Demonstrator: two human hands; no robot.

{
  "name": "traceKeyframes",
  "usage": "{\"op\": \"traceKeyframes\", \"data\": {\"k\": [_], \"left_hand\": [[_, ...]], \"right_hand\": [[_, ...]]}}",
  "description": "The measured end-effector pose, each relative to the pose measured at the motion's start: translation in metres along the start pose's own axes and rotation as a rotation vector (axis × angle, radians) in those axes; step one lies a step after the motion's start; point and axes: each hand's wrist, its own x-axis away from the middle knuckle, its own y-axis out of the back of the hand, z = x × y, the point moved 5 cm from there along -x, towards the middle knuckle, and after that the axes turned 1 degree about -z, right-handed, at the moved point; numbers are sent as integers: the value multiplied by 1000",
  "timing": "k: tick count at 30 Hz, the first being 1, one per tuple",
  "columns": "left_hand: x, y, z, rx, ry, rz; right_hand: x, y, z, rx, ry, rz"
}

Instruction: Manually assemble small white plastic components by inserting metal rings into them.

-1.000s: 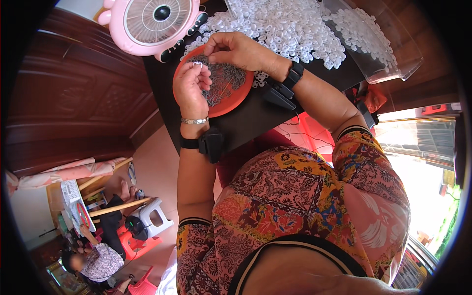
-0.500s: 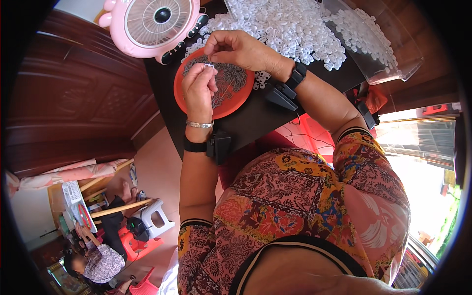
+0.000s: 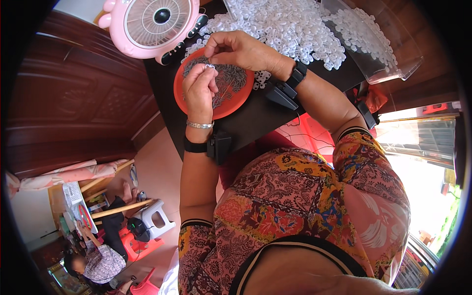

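My left hand (image 3: 200, 93) is over an orange-red bowl (image 3: 239, 105), its fingers closed on a small white plastic piece (image 3: 210, 66). Just above that piece, the thumb and forefinger of my right hand (image 3: 238, 50) pinch together; whatever is between them is too small to make out. Inside the bowl lie many thin grey screw- or nail-like pieces (image 3: 235, 77). A heap of small white plastic pieces with holes (image 3: 290, 32) spreads across the dark table (image 3: 250, 130) beyond my right hand.
A pink fan (image 3: 158, 29) stands at the far left of the table. On the right, a clear plastic bin (image 3: 400, 69) holds more white pieces. Another person (image 3: 103, 263) sits at lower left near a grey stool (image 3: 160, 219) and a red stool (image 3: 132, 246).
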Motion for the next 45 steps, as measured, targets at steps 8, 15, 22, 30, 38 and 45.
{"op": "traceKeyframes", "data": {"k": [8, 15, 22, 30, 38, 45], "left_hand": [[-2, 2, 2, -11, 1, 25], [-1, 1, 1, -11, -4, 13], [-1, 0, 2, -18, 5, 13], [1, 0, 2, 15, 10, 1], [1, 1, 1, 8, 27, 41], [4, -1, -2, -51, 29, 27]], "right_hand": [[0, 0, 0, 14, -1, -13], [0, 0, 1, -6, -7, -22], [1, 0, 3, 48, -25, -10], [1, -3, -4, 64, -53, 21], [2, -2, -2, 87, -31, 13], [4, -4, 7, 177, -21, 39]]}}
